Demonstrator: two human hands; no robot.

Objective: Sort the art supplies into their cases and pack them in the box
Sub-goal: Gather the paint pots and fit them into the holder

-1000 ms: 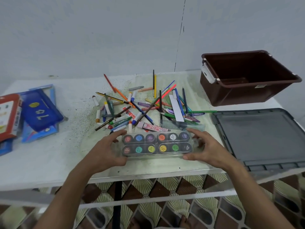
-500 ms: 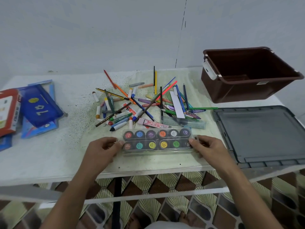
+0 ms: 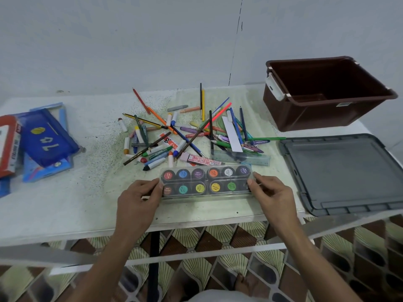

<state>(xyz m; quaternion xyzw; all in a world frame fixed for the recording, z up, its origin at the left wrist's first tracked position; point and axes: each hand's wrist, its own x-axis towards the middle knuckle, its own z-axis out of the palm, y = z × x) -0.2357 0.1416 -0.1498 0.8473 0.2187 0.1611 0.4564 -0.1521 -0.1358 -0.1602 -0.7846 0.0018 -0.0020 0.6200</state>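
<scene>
At the left edge of the frame, flat blue pouches [image 3: 46, 138] and a red carton [image 3: 8, 144] lie on the speckled pale surface [image 3: 72, 203]. At lower centre the left hand [image 3: 136, 200] pinches one short end of a clear, rounded plastic paint case [image 3: 207, 182] with twelve round pots; the right hand [image 3: 273, 198] pinches the other end. Pencils and crayons [image 3: 185, 131] are scattered just above it. A glossy brown box [image 3: 322, 94] sits upper right, its grey lid [image 3: 344, 173] below.

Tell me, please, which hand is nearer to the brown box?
Right. The right hand grips the paint case's right end, on the brown box's side; the left hand grips the far end.
</scene>
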